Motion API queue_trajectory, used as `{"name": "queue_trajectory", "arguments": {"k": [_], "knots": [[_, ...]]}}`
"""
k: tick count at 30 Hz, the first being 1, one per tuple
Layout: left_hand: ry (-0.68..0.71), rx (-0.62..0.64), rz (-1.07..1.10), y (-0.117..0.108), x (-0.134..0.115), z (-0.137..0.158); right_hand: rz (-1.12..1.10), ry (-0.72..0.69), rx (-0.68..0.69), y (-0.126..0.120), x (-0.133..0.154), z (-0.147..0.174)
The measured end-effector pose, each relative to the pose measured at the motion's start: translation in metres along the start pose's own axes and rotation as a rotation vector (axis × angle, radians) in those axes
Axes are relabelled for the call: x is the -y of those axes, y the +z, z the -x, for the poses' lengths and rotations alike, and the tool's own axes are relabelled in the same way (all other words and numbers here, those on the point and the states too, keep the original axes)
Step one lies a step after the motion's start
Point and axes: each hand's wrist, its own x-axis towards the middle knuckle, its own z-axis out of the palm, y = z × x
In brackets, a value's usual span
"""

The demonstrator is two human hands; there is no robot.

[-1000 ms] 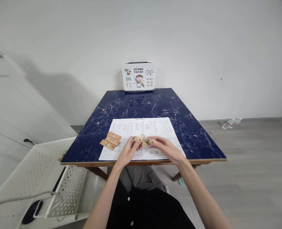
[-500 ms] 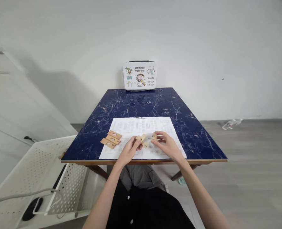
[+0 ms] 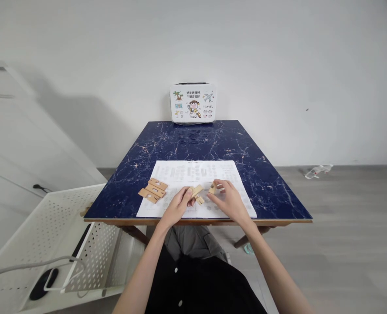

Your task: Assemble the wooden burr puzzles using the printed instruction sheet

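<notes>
My left hand [image 3: 179, 204] is closed on light wooden puzzle pieces [image 3: 197, 190], which cross each other at an angle. Between the thumb and fingers of my right hand [image 3: 229, 199] is a small wooden puzzle piece [image 3: 212, 189], held upright a short way to the right of the crossed ones. Both hands are over a printed instruction sheet [image 3: 172, 171] with rows of grey figures. On the sheet's left side lie several flat wooden pieces [image 3: 154, 190] with cut-outs and dark marks, side by side. My fingers hide parts of the held pieces.
The sheet lies on a dark blue marbled table [image 3: 193, 144]. A white printed case [image 3: 193, 104] stands at its far edge against the wall. To the left is a white perforated basket [image 3: 49, 226] with a cable and a black object; a plastic bottle [image 3: 318, 171] lies on the floor at right.
The piece in my right hand has turned slightly, and the crossed pieces in my left hand have tilted a little. Both hands stay in nearly the same place.
</notes>
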Motion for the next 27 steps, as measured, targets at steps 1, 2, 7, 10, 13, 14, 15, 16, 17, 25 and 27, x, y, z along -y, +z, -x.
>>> {"name": "queue_trajectory", "arguments": {"k": [1,2,7,10,13,14,15,16,17,25,27], "knots": [[0.000,-0.003,0.001,0.000,0.000,0.000,0.063,-0.033,-0.019,0.000,-0.004,0.000],[0.000,-0.005,0.002,0.000,0.000,0.000,0.104,-0.052,-0.024,0.001,-0.007,0.001],[-0.005,-0.018,0.019,0.001,0.001,0.000,0.082,-0.028,0.003,0.001,-0.007,0.004],[-0.022,-0.035,0.043,0.002,0.004,0.000,-0.141,0.075,0.082,-0.003,0.003,0.004],[-0.025,-0.044,0.073,0.001,0.006,0.000,-0.402,0.218,0.203,-0.008,0.014,0.004],[-0.020,-0.044,0.084,0.001,0.007,0.000,-0.462,0.257,0.241,-0.009,0.017,0.004],[-0.013,-0.041,0.093,0.001,0.007,0.000,-0.511,0.285,0.273,-0.010,0.020,0.005],[-0.007,-0.038,0.100,0.001,0.008,0.000,-0.559,0.301,0.305,-0.010,0.022,0.005],[-0.002,-0.034,0.103,0.001,0.008,0.000,-0.607,0.306,0.335,-0.010,0.024,0.006],[0.026,-0.123,0.039,0.004,0.012,-0.002,-0.864,0.334,0.378,0.003,0.030,0.009],[0.032,-0.133,0.028,0.005,0.014,-0.002,-0.881,0.350,0.378,0.005,0.031,0.009]]}}
